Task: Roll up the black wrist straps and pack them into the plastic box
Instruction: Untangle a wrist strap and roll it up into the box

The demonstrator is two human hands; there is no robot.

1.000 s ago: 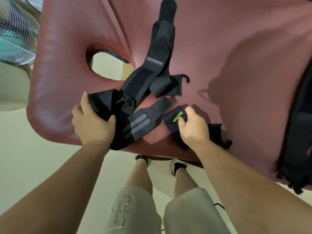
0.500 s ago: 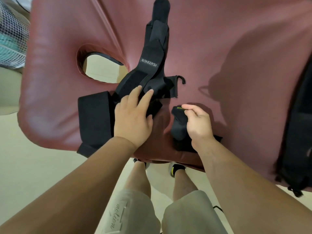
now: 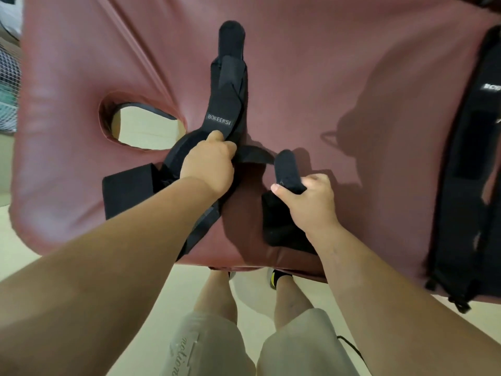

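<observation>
While my left hand [image 3: 208, 161] grips the tangled wrist straps [image 3: 227, 104] on the maroon counter [image 3: 325, 77], my right hand [image 3: 311, 204] clutches a separate strap [image 3: 287, 169] near the front edge. A black backpack [image 3: 466, 158] lies alongside.

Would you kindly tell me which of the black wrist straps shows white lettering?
The long strap running up the middle, which the left hand grips: it reads BOKEERSI. The short strap in the right hand shows none.
</observation>
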